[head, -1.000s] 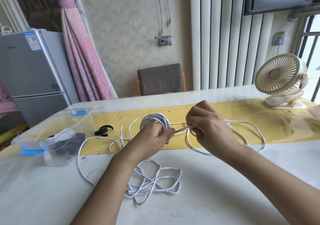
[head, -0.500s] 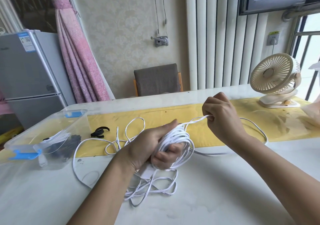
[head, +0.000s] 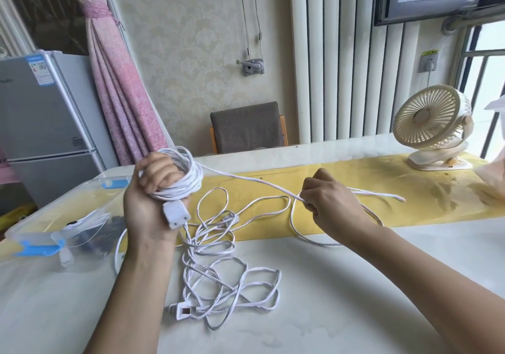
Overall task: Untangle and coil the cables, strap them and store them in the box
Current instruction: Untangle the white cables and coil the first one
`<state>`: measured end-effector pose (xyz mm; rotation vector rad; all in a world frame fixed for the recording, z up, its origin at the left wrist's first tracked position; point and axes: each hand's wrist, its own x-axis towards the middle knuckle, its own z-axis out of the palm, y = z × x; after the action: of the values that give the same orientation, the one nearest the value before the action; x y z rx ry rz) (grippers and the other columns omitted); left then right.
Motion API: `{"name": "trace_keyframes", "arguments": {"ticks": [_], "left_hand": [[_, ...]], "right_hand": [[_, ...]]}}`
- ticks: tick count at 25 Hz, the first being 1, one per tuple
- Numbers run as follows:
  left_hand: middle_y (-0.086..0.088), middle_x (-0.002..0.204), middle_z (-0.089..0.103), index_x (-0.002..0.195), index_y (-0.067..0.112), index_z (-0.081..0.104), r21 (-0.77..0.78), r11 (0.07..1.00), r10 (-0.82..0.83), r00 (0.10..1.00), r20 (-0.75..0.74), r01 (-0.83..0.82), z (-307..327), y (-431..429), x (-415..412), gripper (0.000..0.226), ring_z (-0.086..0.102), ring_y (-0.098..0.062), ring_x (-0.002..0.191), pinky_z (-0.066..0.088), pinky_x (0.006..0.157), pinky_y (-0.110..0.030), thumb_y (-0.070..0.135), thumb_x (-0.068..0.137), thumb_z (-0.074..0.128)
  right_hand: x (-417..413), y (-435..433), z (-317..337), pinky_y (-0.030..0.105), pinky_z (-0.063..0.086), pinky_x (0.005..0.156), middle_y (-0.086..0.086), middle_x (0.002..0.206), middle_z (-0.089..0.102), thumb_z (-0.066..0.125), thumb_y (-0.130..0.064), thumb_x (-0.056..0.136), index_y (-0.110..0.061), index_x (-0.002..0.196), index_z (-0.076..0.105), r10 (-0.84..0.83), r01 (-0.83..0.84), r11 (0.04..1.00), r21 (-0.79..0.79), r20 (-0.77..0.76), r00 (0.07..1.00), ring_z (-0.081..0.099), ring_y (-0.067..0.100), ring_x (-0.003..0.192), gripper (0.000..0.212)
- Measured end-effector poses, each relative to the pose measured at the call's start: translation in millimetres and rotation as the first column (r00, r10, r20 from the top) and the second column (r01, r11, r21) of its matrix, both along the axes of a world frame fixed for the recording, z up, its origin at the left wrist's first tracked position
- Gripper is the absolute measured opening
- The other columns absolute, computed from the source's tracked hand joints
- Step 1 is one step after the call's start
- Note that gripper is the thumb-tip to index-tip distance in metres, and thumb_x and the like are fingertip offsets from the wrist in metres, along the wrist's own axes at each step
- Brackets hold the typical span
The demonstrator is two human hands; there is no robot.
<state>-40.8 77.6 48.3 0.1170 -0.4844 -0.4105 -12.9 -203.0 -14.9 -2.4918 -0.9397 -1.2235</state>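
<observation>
- The coil [head: 188, 181] of white cable is wound around the left hand [head: 149, 209]. It is gripped by fingers [head: 158, 174] curled through it, evidently so that the turns cannot slip off. A white connector block [head: 176, 214] hangs below the palm.
- One strand [head: 246, 180] is drawn straight from the coil to the right hand [head: 330, 209], where it is pinched between closed fingers, probably so that the next turn can be laid on under tension.
- The uncoiled remainder is left as a loose heap [head: 224, 277] on the table [head: 369, 299], with a plug [head: 182, 311] at its near edge.
- The clear box [head: 30, 235] is stood open at the left, just beside the left forearm. A white cable and some dark items are seen inside.
- Counted: two hands, one coil, one straight strand, one box with two blue latches [head: 35, 248], and one fan [head: 429, 118].
- Whether the heap is one cable or several cannot be told.
</observation>
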Motion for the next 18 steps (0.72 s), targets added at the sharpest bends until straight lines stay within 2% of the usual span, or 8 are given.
{"name": "trace_keyframes", "arguments": {"ticks": [3, 5, 7, 9, 11, 12, 15, 18], "left_hand": [[-0.010, 0.058, 0.049, 0.073, 0.002, 0.052, -0.059, 0.973, 0.222, 0.975, -0.024, -0.223, -3, 16, 8, 0.027, 0.044, -0.018, 0.049, 0.037, 0.059, -0.027, 0.017, 0.093, 0.039], [-0.001, 0.055, 0.047, 0.071, 0.010, 0.051, 0.087, 0.880, 0.474, 0.878, -0.073, -0.467, -4, 12, 14, 0.043, 0.045, -0.013, 0.045, 0.041, 0.052, -0.021, 0.037, 0.099, 0.033], [0.007, 0.049, 0.041, 0.070, 0.018, 0.045, 0.431, 0.584, 0.749, 0.662, 0.041, -0.688, -6, -2, 15, 0.047, 0.039, -0.007, 0.041, 0.036, 0.045, -0.016, 0.050, 0.099, 0.026], [0.008, 0.044, 0.043, 0.071, 0.019, 0.044, 0.639, 0.088, 0.803, 0.434, 0.409, -0.764, -14, -19, 17, 0.045, 0.039, -0.007, 0.038, 0.033, 0.042, -0.019, 0.046, 0.101, 0.026], [0.007, 0.042, 0.045, 0.067, 0.020, 0.048, 0.474, -0.427, 0.485, 0.248, 0.839, -0.770, -27, -31, 17, 0.044, 0.042, -0.005, 0.039, 0.036, 0.045, -0.021, 0.042, 0.101, 0.030], [0.007, 0.043, 0.045, 0.065, 0.023, 0.051, 0.330, -0.550, 0.247, 0.227, 0.942, -0.768, -35, -35, 16, 0.045, 0.043, -0.003, 0.041, 0.039, 0.049, -0.023, 0.045, 0.099, 0.032], [0.009, 0.047, 0.048, 0.065, 0.020, 0.060, 0.193, -0.605, -0.184, 0.371, 0.910, -0.772, -43, -47, 12, 0.050, 0.048, -0.004, 0.048, 0.038, 0.057, -0.027, 0.053, 0.095, 0.036], [0.006, 0.051, 0.052, 0.066, 0.017, 0.064, 0.138, -0.629, -0.364, 0.447, 0.817, -0.765, -41, -61, 5, 0.054, 0.053, -0.010, 0.056, 0.037, 0.059, -0.029, 0.051, 0.096, 0.036]], "right_hand": [[-9, 18, -2, 0.029, 0.035, 0.044, -0.004, 0.057, 0.047, 0.041, 0.008, 0.057, -0.024, 0.053, 0.032, 0.073, -0.075, 0.988, -0.137, -0.014, 0.997, 0.044, 0.024, 0.062, 0.033], [-16, 27, -3, 0.029, 0.036, 0.047, -0.003, 0.059, 0.047, 0.044, 0.010, 0.056, -0.020, 0.052, 0.038, 0.132, -0.138, 0.973, -0.186, -0.045, 0.990, 0.043, 0.024, 0.064, 0.031], [-24, 35, -2, 0.027, 0.033, 0.049, -0.001, 0.060, 0.047, 0.033, 0.006, 0.061, -0.021, 0.054, 0.038, 0.203, -0.216, 0.957, -0.196, -0.080, 0.976, 0.043, 0.024, 0.065, 0.028], [-30, 41, -2, 0.027, 0.031, 0.051, -0.001, 0.062, 0.048, 0.026, 0.002, 0.063, -0.020, 0.055, 0.038, 0.259, -0.275, 0.943, -0.188, -0.107, 0.960, 0.043, 0.025, 0.066, 0.026], [-35, 44, -2, 0.028, 0.032, 0.053, -0.001, 0.064, 0.048, 0.027, 0.002, 0.064, -0.017, 0.054, 0.041, 0.291, -0.310, 0.934, -0.178, -0.124, 0.949, 0.042, 0.024, 0.068, 0.026], [-36, 44, -1, 0.028, 0.033, 0.054, -0.001, 0.065, 0.049, 0.028, 0.003, 0.066, -0.016, 0.054, 0.043, 0.296, -0.315, 0.934, -0.168, -0.127, 0.947, 0.041, 0.024, 0.069, 0.026], [-38, 39, 10, 0.026, 0.030, 0.057, -0.002, 0.067, 0.050, 0.031, 0.002, 0.068, -0.012, 0.055, 0.047, 0.296, -0.304, 0.951, -0.058, -0.119, 0.948, 0.038, 0.022, 0.072, 0.025], [-35, 30, 20, 0.025, 0.028, 0.058, -0.002, 0.068, 0.051, 0.027, -0.001, 0.066, -0.010, 0.056, 0.046, 0.285, -0.272, 0.954, 0.123, -0.098, 0.954, 0.029, 0.014, 0.073, 0.024]]}}
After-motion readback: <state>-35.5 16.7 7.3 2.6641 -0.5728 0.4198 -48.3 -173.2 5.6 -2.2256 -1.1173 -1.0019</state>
